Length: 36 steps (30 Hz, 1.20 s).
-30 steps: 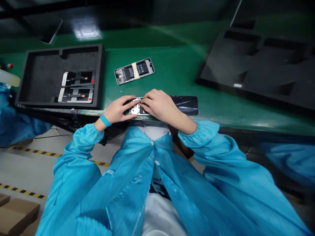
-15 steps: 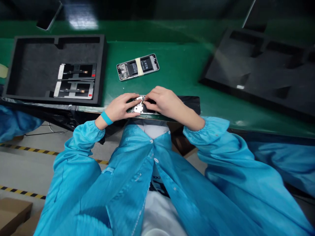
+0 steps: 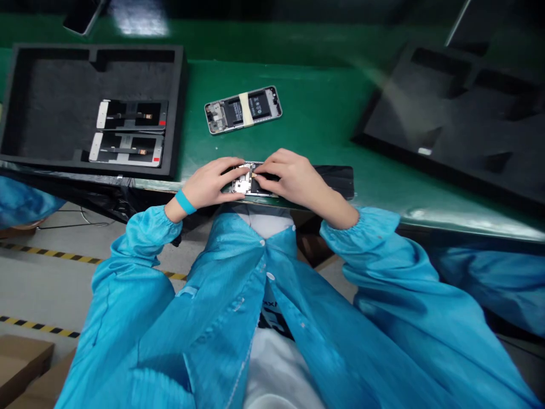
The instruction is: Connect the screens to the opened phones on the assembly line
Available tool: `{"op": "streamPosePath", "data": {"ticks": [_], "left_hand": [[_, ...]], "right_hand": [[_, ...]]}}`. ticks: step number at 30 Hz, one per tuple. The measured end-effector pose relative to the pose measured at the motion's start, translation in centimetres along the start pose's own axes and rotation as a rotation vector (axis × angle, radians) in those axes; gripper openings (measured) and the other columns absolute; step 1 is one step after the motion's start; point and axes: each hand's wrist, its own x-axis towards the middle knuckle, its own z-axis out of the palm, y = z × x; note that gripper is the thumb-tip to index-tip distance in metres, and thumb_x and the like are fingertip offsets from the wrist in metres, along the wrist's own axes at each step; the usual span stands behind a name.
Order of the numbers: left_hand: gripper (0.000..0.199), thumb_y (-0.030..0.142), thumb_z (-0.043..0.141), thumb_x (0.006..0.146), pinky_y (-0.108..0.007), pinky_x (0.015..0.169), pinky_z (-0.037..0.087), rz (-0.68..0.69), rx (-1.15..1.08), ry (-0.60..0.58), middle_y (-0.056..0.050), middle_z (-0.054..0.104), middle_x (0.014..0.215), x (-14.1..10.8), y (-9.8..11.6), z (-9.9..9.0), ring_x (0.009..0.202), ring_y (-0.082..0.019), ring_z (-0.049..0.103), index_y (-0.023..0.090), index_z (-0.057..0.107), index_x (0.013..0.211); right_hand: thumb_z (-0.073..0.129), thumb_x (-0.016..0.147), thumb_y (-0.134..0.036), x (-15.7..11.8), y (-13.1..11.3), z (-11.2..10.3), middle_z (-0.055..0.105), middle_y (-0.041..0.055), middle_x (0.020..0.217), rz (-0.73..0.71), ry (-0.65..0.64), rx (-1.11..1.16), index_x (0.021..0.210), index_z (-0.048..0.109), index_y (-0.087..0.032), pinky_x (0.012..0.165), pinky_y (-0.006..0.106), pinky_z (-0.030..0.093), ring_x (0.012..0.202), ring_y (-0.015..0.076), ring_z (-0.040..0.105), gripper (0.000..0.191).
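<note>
An opened phone (image 3: 243, 185) lies at the table's near edge, its light circuit board bare at the left end. My left hand (image 3: 209, 183) grips that end, thumb at the near edge and fingers over the far side and board. The thumb and forefinger of my right hand (image 3: 293, 175) pinch a small gold-tipped flex cable (image 3: 254, 175) beside the board; its finer detail is too small to make out. From under my right wrist sticks out a flat dark panel (image 3: 338, 180). Farther back rests a second opened phone (image 3: 227, 112), with a pale strip across its battery.
To the left, a black foam tray (image 3: 180, 113) holds two screen assemblies (image 3: 128, 149). Another black foam tray (image 3: 464, 125) stands at the right. A dark phone-like object (image 3: 83, 18) is at the far left. Blue sleeves of other people show at both sides.
The view has shifted slightly. My right fingers have moved a little right of the circuit board, and more of the board shows. My left hand still holds the phone's left end.
</note>
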Motion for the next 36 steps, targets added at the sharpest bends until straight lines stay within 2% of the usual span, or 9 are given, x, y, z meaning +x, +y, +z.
{"op": "streamPosePath", "data": {"ticks": [7,16,20,23,25,27,31,33,36], "left_hand": [[0.059,0.061,0.06,0.105,-0.056,0.116,0.053,0.041,0.068,-0.032,-0.017,0.062,0.153,0.1,-0.1,-0.1,0.141,-0.035,0.061,0.028,0.06,0.153],[0.056,0.061,0.047,0.109,-0.055,0.11,0.053,0.029,0.258,-0.192,-0.016,0.061,0.156,1.1,1.2,-1.1,0.129,-0.035,0.061,0.026,0.061,0.151],[0.054,0.054,0.046,0.111,-0.055,0.106,0.055,0.07,0.291,-0.237,-0.018,0.061,0.155,1.5,1.3,-1.7,0.126,-0.036,0.061,0.022,0.06,0.153],[0.055,0.054,0.045,0.111,-0.055,0.109,0.055,0.08,0.271,-0.22,-0.018,0.06,0.158,1.0,0.7,-1.7,0.13,-0.035,0.061,0.024,0.059,0.154],[0.06,0.06,0.047,0.11,-0.058,0.114,0.052,0.078,0.229,-0.171,-0.02,0.054,0.163,0.4,0.3,-1.4,0.136,-0.037,0.059,0.025,0.056,0.157],[0.074,0.071,0.052,0.104,-0.063,0.119,0.048,0.063,0.173,-0.106,-0.022,0.044,0.171,0.0,0.0,-0.9,0.146,-0.041,0.053,0.025,0.05,0.163],[0.104,0.084,0.061,0.092,-0.07,0.127,0.037,0.021,0.041,-0.029,-0.027,0.033,0.175,0.6,0.3,0.2,0.161,-0.049,0.036,0.021,0.035,0.17],[0.106,0.083,0.062,0.092,-0.069,0.129,0.035,0.021,0.011,-0.04,-0.027,0.036,0.173,1.6,0.7,0.6,0.161,-0.049,0.035,0.019,0.033,0.171],[0.094,0.066,0.065,0.097,-0.063,0.128,0.04,0.055,0.018,-0.1,-0.025,0.047,0.166,3.4,1.3,1.1,0.155,-0.044,0.046,0.016,0.033,0.17]], "right_hand": [[0.059,0.105,-0.037,0.4,0.0,-0.1,0.077,0.0133,0.101,0.003,-0.03,0.021,0.11,0.085,-0.021,0.086,0.047,0.056,0.095,0.0284,0.066,0.031],[0.056,0.106,-0.038,0.3,0.0,-0.1,0.075,0.0127,0.097,0.003,-0.044,-0.018,0.108,0.085,-0.023,0.085,0.046,0.054,0.096,0.0291,0.064,0.033],[0.055,0.107,-0.039,0.2,-0.6,-0.1,0.076,0.015,0.104,0.002,-0.039,-0.05,0.113,0.084,-0.02,0.087,0.046,0.055,0.103,0.031,0.065,0.036],[0.054,0.108,-0.043,-0.4,-1.0,-0.6,0.075,0.0169,0.117,0.018,0.002,-0.066,0.126,0.08,-0.019,0.092,0.05,0.056,0.11,0.0335,0.066,0.04],[0.054,0.108,-0.046,-1.3,-0.7,-1.5,0.073,0.0176,0.127,0.047,0.037,-0.064,0.136,0.075,-0.02,0.099,0.054,0.056,0.118,0.0355,0.066,0.044],[0.056,0.106,-0.054,-2.9,0.3,-2.8,0.07,0.0172,0.138,0.077,0.05,-0.058,0.148,0.068,-0.022,0.107,0.058,0.054,0.128,0.0382,0.064,0.054],[0.066,0.09,-0.082,-7.1,4.0,-5.5,0.059,0.0206,0.157,0.106,-0.014,-0.068,0.164,0.051,-0.019,0.119,0.066,0.047,0.143,0.0469,0.056,0.098],[0.064,0.085,-0.089,-9.1,5.7,-6.5,0.058,0.025,0.158,0.123,-0.057,-0.084,0.167,0.047,-0.014,0.119,0.068,0.047,0.142,0.05,0.056,0.112],[0.06,0.09,-0.086,-10.8,6.9,-7.2,0.062,0.0254,0.153,0.146,-0.088,-0.083,0.165,0.05,-0.016,0.118,0.065,0.05,0.139,0.048,0.06,0.103]]}}
